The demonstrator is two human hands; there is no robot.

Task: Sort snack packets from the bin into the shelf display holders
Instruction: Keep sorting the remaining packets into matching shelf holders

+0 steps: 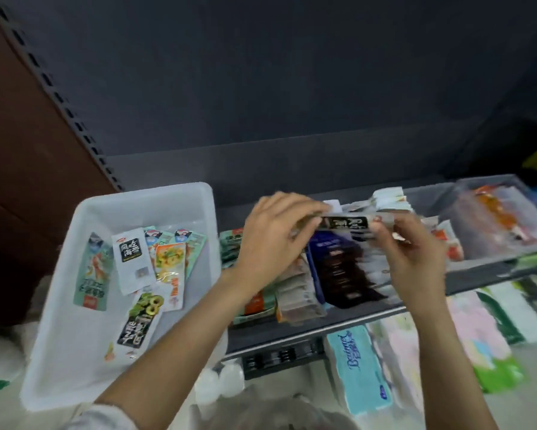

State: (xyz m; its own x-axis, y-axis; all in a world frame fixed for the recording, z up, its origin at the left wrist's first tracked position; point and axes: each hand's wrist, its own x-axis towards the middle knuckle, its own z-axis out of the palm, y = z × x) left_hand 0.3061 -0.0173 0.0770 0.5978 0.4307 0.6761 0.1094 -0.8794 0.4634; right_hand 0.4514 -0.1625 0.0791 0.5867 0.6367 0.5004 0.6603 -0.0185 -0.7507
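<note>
A translucent white bin (84, 212) stands at the left with several snack packets lying flat in it, among them a white packet with a black label (132, 264) and a black and green one (141, 321). Over the shelf, my left hand (273, 240) and my right hand (416, 252) both pinch one black and white packet (344, 223), each at one end. Below them, rows of packets stand in clear display holders (332, 274), including a dark blue and brown row.
A clear holder (502, 221) with orange packets sits at the right of the dark shelf (292, 333). Tissue packs (360, 373) lie on the level below. A perforated shelf upright (59, 97) runs up at the left. The dark back panel rises behind.
</note>
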